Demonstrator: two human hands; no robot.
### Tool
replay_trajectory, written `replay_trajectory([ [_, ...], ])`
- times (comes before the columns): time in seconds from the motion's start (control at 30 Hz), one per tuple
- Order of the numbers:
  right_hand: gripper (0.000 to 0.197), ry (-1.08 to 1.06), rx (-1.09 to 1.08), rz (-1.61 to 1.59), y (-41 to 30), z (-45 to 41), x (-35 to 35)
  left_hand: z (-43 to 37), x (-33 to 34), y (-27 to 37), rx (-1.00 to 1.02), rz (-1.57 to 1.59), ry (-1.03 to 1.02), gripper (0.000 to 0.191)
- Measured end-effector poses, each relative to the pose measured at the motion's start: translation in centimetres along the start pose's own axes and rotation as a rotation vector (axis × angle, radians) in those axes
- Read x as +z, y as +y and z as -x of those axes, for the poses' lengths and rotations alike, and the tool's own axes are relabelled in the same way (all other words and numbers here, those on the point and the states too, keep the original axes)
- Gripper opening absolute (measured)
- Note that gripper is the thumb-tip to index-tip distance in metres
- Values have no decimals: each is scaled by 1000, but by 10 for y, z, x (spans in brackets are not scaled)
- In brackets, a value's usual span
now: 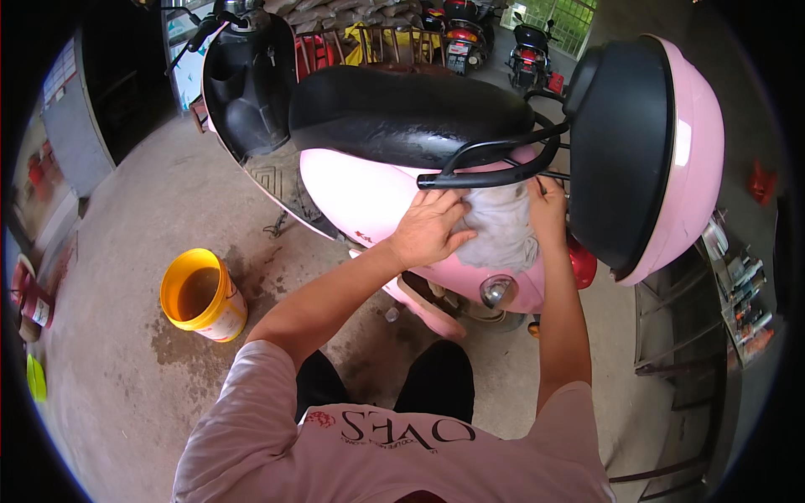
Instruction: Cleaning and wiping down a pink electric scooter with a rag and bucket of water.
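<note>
A pink motor scooter (361,195) stands side-on before me, with a black seat (409,116). A light grey-white cloth (500,226) lies bunched on its rear side panel, below the black grab rail (484,178). My left hand (434,227) rests on the panel with fingers spread, the thumb side against the cloth's left edge. At the cloth's right edge, close to the rail and rack, is my right hand (548,204) with bent fingers. Its fingertips are partly hidden, so its hold on the cloth is unclear. A chrome-like round lamp (499,291) sits below the cloth.
A yellow bucket (194,288) of murky water stands on the wet-stained concrete floor (126,251) at left. The black-and-pink top box (629,157) juts out beside my right arm. A shelf with bottles (748,295) is at right. Parked motorbikes (529,53) and stacked sacks (352,14) are behind.
</note>
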State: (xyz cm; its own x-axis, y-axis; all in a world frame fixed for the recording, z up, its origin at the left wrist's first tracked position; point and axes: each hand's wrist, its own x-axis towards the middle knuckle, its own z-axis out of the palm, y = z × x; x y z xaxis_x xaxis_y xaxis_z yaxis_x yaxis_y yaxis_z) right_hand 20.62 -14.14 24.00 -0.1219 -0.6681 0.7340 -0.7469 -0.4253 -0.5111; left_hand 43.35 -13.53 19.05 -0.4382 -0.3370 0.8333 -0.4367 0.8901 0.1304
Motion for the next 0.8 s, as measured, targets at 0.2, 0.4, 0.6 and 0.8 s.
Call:
replay_trajectory([
  [0.2,16,47,-82,-19,0,14,-3,4,19,-12,-40,72,73,40],
  [0.4,21,125,-223,258,-5,74,-18,2,25,-16,-70,101,105,41],
  [0.6,34,101,-62,552,-7,77,-6,3,23,-16,-78,93,123,39],
  [0.8,39,10,-12,496,1,35,-1,7,20,-6,-88,89,119,43],
])
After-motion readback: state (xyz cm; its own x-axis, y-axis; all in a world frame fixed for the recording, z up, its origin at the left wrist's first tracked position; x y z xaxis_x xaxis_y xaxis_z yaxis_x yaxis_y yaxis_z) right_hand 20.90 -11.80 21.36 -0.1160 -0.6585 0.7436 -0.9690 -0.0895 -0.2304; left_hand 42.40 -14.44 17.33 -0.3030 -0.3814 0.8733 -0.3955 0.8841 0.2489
